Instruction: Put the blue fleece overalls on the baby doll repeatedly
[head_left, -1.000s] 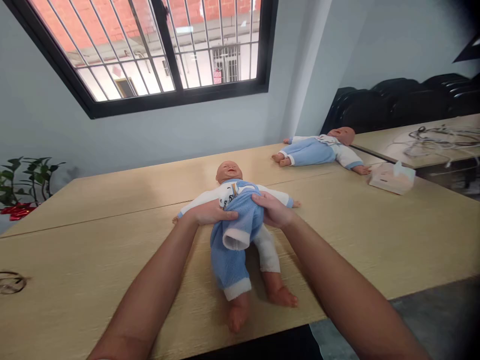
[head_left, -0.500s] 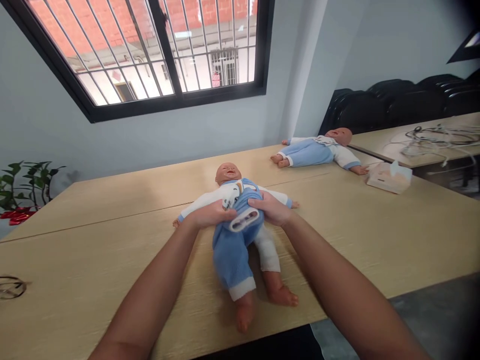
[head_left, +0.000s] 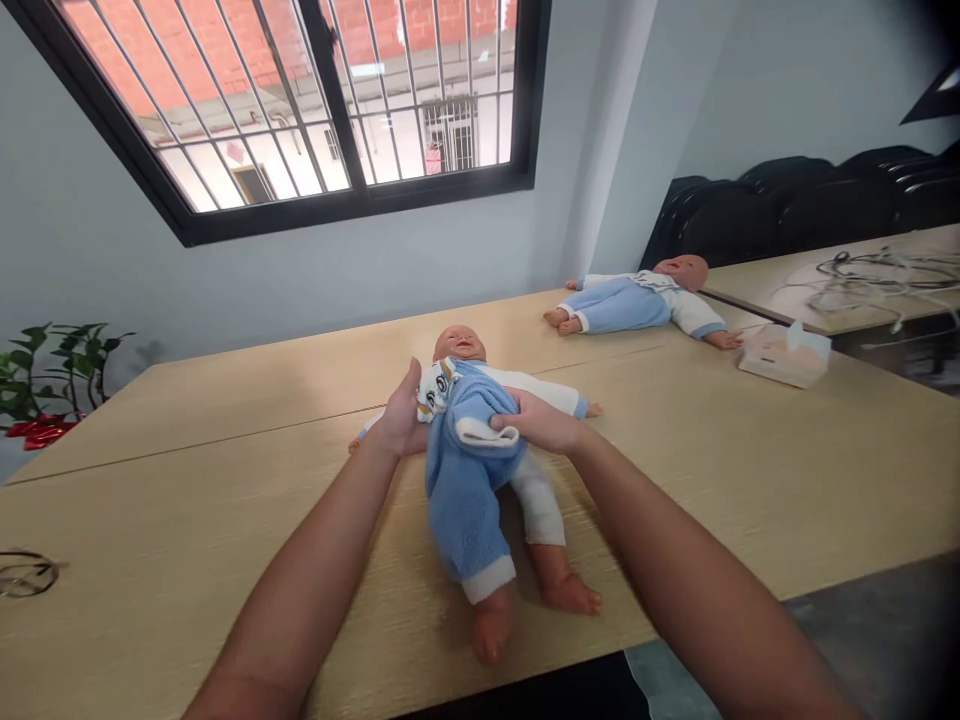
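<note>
A baby doll (head_left: 459, 343) lies on its back on the table, feet toward me. Blue overalls (head_left: 465, 520) with an animal-face print cover its chest and one leg; the other leg wears only a white trouser leg (head_left: 538, 500). The loose blue overall leg is bunched over the belly, its white cuff (head_left: 480, 432) facing me. My right hand (head_left: 541, 420) is closed on this leg, thumb on the cuff. Against the doll's other side rests my left hand (head_left: 405, 415), thumb stretched up beside the print; its fingers are partly hidden by the cloth.
Farther back on the right lies a second doll (head_left: 630, 303) in similar clothes, beside a tissue box (head_left: 786, 355). Cables (head_left: 870, 280) lie on another table. Glasses (head_left: 28, 574) are at the left edge, and a potted plant (head_left: 64, 370) stands beyond the table.
My left hand has let go of the loose overall leg and spread beside the doll's chest. The cuff opening has flattened under my right thumb, and more of the animal print shows.
</note>
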